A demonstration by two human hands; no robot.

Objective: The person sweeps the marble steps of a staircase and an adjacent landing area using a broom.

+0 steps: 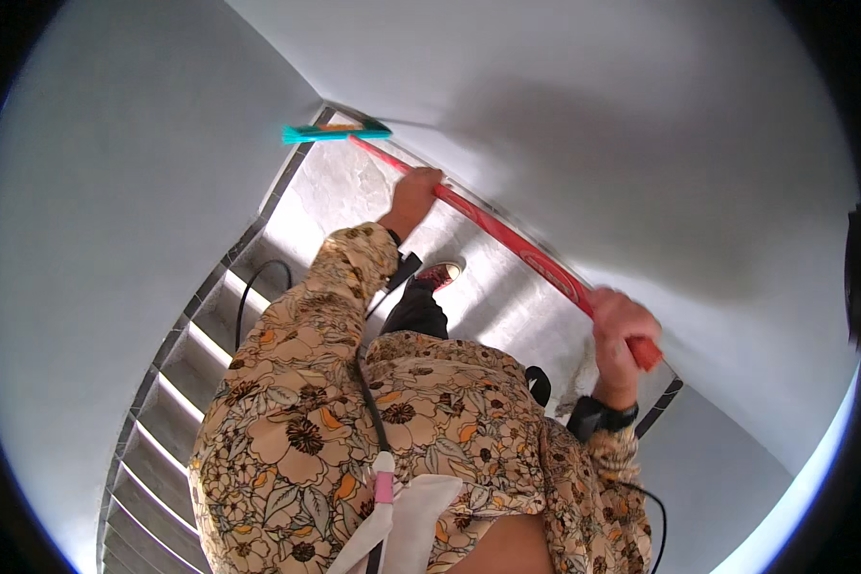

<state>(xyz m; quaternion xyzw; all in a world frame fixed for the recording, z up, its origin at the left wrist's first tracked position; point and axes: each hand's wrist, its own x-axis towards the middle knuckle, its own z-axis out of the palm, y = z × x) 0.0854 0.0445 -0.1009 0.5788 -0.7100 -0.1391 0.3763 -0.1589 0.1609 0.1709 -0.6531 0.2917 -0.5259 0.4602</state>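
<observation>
A broom with a red handle (499,233) runs slantwise across my front, held in both hands. My left hand (415,197) grips the handle towards the broom head. Near the handle's top end, my right hand (623,326) is closed around it, and the red tip sticks out below the fist. The broom head with teal bristles (317,134) lies in view at the corner where two walls meet. Whether the bristles touch the floor or a wall, I cannot tell.
Grey-white walls (617,143) rise ahead and to the left (136,143). A pale stone landing (344,179) lies underfoot, edged with dark skirting tiles (240,247). Stairs (194,359) run along the left side. A red shoe (441,275) stands on the landing. Black cables (242,301) hang by both arms.
</observation>
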